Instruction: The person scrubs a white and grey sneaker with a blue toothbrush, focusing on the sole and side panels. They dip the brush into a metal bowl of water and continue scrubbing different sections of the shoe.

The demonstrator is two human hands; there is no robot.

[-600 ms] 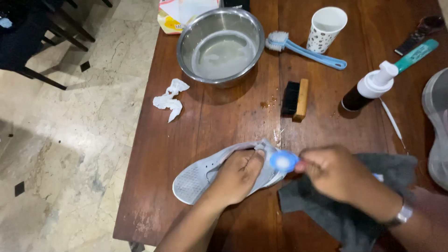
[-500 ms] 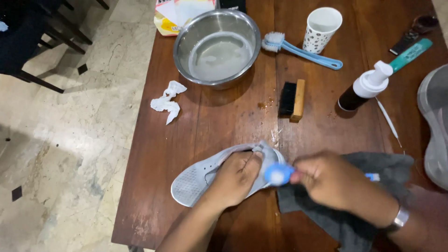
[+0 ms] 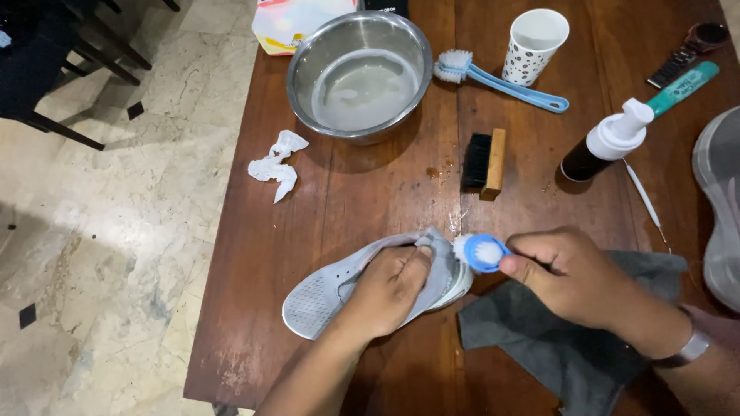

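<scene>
Left fingers: the left hand [image 3: 385,291] presses flat on the grey shoe [image 3: 370,286], fingers curled over its upper near the heel end, pinning it so it cannot slide on the tabletop [image 3: 370,192].
Right fingers: the right hand [image 3: 574,277] is closed around the handle of a small blue brush [image 3: 482,253], white bristles touching the shoe's heel edge.
Shoe: lies on its side at the near edge of the tabletop, toe pointing left, heel turned toward the brush.
Grey cloth [image 3: 555,339]: spread under the right hand, just beside the shoe, placed where it can catch drips.
Steel bowl [image 3: 359,75]: holds cloudy water, at the far side, within reach.
Other brushes: a long blue-handled brush [image 3: 497,77] beside the bowl; a black-bristled wooden brush [image 3: 486,162] mid-table.
Pump bottle [image 3: 605,142]: dark, white top, lying tilted to the right.
Paper cup [image 3: 534,45]: dotted, upright, far side.
Crumpled tissue [image 3: 274,163]: left of the bowl.
Second shoe [image 3: 717,208]: at the right edge, partly cut off.
</scene>
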